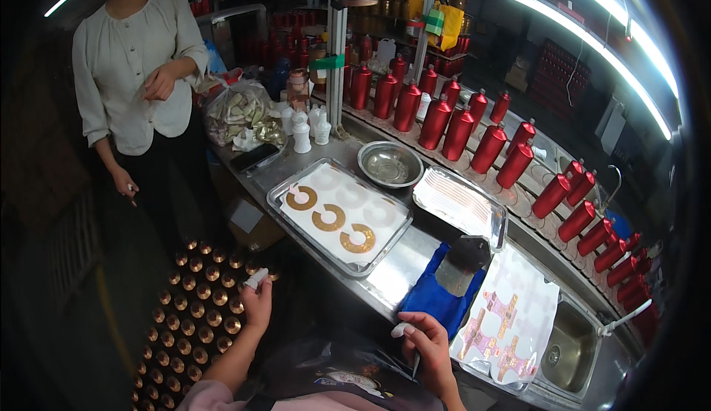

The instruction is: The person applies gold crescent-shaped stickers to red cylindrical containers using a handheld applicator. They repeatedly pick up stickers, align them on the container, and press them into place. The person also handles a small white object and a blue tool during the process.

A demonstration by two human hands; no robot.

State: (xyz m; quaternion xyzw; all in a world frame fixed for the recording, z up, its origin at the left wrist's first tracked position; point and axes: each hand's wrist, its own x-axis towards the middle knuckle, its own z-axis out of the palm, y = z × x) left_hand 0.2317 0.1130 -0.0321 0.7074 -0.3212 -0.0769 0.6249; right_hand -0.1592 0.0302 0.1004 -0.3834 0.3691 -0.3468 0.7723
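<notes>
My left hand (256, 307) is raised at the left of the bench, beside many gold-topped bottles below it. White wraps (257, 278) cover its fingertips, which are drawn together; whether they hold anything is hidden. My right hand (430, 353), also with a white-covered fingertip, closes on a thin pointed tool (416, 365) in front of a blue cloth (426, 300). A dark flat plate (461, 266) lies on that cloth. Right of it, a white sheet (535, 292) bears pink-and-gold cross-shaped stickers. A steel tray (358, 269) holds a white sheet with gold C-shaped stickers (328, 218).
A steel bowl (390, 164) and a tray of striped sheets (458, 202) stand farther back. Red bottles (489, 149) line a belt behind the bench. At right is a sink (570, 348). Gold-topped bottles (197, 309) crowd the lower left; a person (141, 70) stands beyond.
</notes>
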